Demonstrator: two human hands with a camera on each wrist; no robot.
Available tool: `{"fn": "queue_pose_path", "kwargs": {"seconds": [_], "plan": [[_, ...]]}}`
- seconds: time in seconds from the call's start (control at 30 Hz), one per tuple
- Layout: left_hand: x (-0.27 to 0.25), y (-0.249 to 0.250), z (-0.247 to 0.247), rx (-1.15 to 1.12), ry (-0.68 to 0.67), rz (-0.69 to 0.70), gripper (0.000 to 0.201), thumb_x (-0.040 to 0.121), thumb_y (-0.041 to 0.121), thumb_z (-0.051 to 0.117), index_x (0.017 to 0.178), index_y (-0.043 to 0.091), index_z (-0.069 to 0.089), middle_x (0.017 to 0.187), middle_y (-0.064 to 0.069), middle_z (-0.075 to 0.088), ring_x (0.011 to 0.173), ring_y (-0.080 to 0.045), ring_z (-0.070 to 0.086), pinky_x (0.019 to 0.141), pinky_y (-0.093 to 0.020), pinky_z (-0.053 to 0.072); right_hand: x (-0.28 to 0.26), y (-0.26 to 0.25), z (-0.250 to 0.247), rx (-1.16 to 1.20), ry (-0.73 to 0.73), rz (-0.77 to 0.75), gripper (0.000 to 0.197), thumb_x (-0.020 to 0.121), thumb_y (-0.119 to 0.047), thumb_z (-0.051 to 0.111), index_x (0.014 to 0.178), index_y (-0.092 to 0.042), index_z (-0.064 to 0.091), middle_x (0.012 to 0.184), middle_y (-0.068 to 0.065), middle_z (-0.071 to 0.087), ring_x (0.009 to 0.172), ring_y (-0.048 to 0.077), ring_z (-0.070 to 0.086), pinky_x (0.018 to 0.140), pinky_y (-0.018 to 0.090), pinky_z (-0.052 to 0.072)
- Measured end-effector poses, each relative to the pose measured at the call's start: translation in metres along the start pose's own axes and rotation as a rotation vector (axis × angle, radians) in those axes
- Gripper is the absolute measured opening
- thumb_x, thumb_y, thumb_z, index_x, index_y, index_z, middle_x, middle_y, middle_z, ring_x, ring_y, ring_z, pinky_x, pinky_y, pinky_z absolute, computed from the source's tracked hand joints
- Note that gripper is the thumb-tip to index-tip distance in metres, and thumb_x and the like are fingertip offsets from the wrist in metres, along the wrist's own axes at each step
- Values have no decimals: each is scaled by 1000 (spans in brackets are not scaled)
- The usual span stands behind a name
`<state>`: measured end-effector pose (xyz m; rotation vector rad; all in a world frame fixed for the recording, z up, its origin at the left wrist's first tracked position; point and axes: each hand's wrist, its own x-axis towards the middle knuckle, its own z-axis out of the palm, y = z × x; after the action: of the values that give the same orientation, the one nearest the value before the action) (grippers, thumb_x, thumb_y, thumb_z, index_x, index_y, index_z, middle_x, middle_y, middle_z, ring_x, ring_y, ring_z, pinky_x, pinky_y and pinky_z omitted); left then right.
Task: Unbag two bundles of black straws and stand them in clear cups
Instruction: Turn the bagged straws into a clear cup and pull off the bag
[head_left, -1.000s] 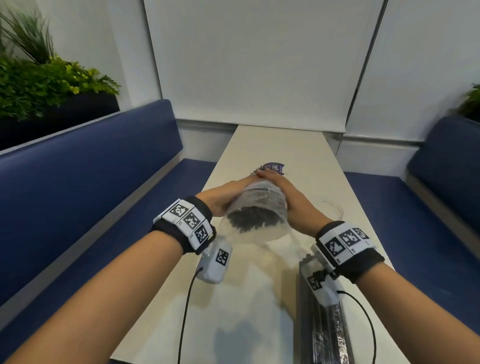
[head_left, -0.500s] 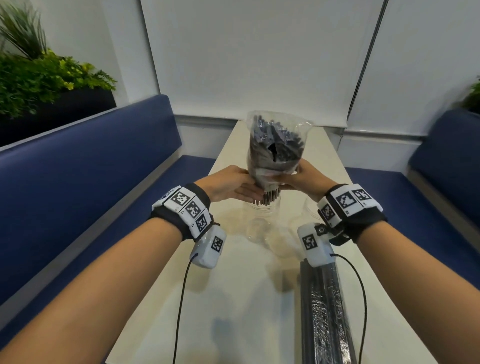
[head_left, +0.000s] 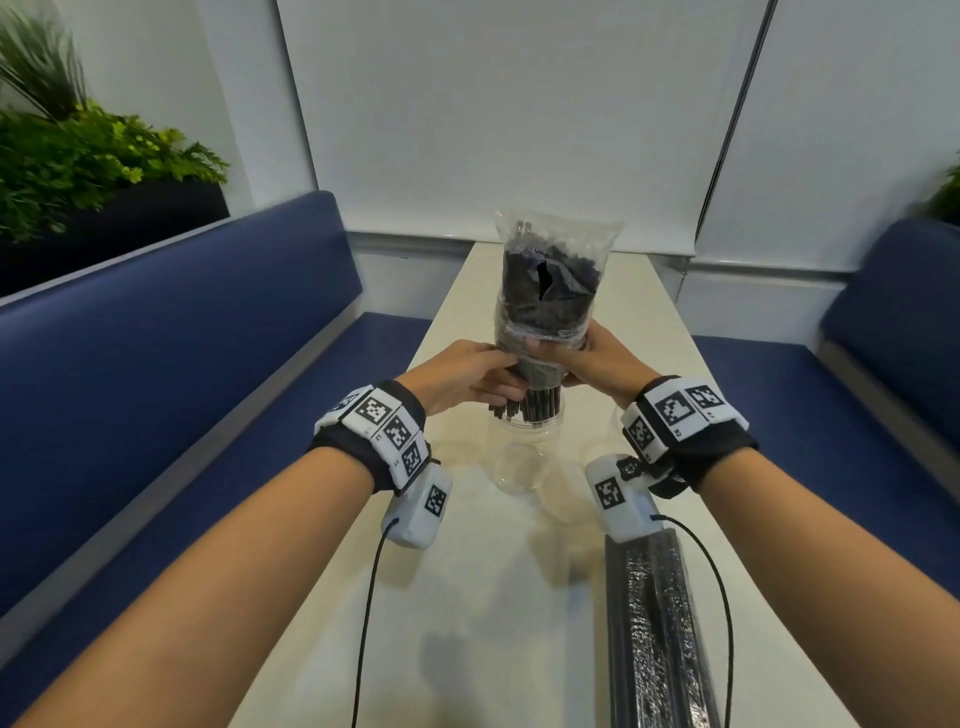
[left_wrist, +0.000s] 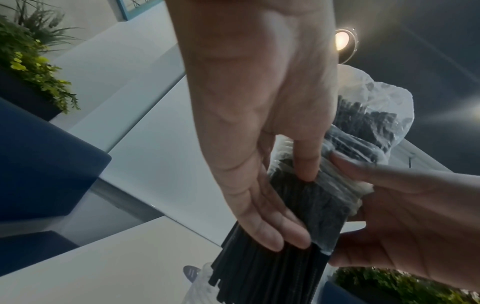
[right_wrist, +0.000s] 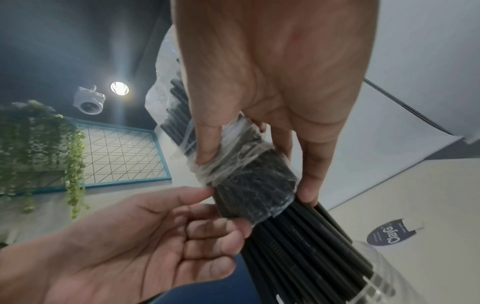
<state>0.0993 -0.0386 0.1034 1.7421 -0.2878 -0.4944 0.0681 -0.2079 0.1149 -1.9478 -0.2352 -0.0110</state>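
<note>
A bundle of black straws (head_left: 540, 291) stands upright in mid-air, its upper part still in a clear bag (head_left: 558, 239). Bare lower straw ends (head_left: 535, 408) hang just above the rim of a clear cup (head_left: 522, 457) on the table. My left hand (head_left: 498, 379) grips the bundle low on its left side, its fingers (left_wrist: 272, 236) on the bare straws (left_wrist: 272, 267). My right hand (head_left: 550, 353) grips the bagged part from the right, its thumb (right_wrist: 207, 148) pressing the bunched bag (right_wrist: 233, 164). The second bagged bundle (head_left: 660, 623) lies at the near right.
The long white table (head_left: 467, 597) runs away from me between two blue benches (head_left: 182, 338). A second clear cup (head_left: 615, 431) shows faintly beside my right wrist. A dark round label (right_wrist: 389, 234) lies on the table past the cup (right_wrist: 389, 277).
One second ago the bundle lay tipped with its end toward me; both hands have swung it upright above the cup. In the last half second it barely moved.
</note>
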Motion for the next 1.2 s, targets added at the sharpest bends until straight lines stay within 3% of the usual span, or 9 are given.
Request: {"fn": "queue_pose_path", "kwargs": {"seconds": [0.17,0.3,0.37,0.43,0.5,0.67,1.0,1.1,1.2], "plan": [[4,10,6,1,25,31,29,96,18,46,119,3,53,82,-3,57,73,-14,54,78,-26,49,0,-1,-10,29,62,-40,51,80,-32,65,127,-21,46,119,-1,61,103,11,59,77,25,50],[3,8,14,145,0,3,42,97,24,44,138,14,39,132,-7,47,122,-24,41,104,-35,34,-4,3,-10,34,64,-39,50,83,-26,62,129,-19,44,111,-10,59,96,-4,55,75,13,47],[4,5,16,93,-17,13,42,98,22,42,139,13,37,143,-6,41,132,-24,35,112,-37,29,-3,6,-10,72,71,-24,54,82,-27,64,131,-20,43,120,-5,60,105,5,57,87,24,51],[7,0,18,15,-21,33,40,98,19,41,138,12,39,142,-8,45,132,-24,38,115,-41,27,-1,7,-8,98,79,-16,59,79,-32,67,131,-22,42,127,1,58,113,16,57,95,40,50],[11,-5,19,-41,-12,54,40,98,19,40,137,10,41,140,-10,48,130,-25,42,114,-42,27,0,6,-5,111,88,-19,63,76,-38,70,130,-23,43,128,2,58,116,19,56,98,46,48],[12,-12,17,-150,38,110,38,99,16,35,136,9,42,139,-9,47,130,-24,42,110,-35,33,7,7,6,94,125,-10,80,57,-62,74,125,-31,47,125,-2,61,116,20,57,98,49,47],[17,-27,18,-194,27,43,41,100,18,33,140,10,36,144,-8,43,131,-24,41,109,-34,34,8,9,13,30,73,46,78,54,-64,71,122,-31,51,123,-2,62,114,20,57,99,49,46],[18,-28,19,-151,32,20,41,100,20,35,139,9,37,142,-10,44,128,-25,44,112,-39,32,5,11,12,27,60,71,77,58,-62,70,125,-31,48,124,-1,61,115,20,57,100,49,46],[18,-26,17,-61,67,15,43,95,16,40,137,9,35,142,-9,41,132,-24,34,111,-36,25,4,11,10,18,76,81,84,53,-68,68,126,-32,47,126,-1,60,115,22,56,100,49,46]]}}
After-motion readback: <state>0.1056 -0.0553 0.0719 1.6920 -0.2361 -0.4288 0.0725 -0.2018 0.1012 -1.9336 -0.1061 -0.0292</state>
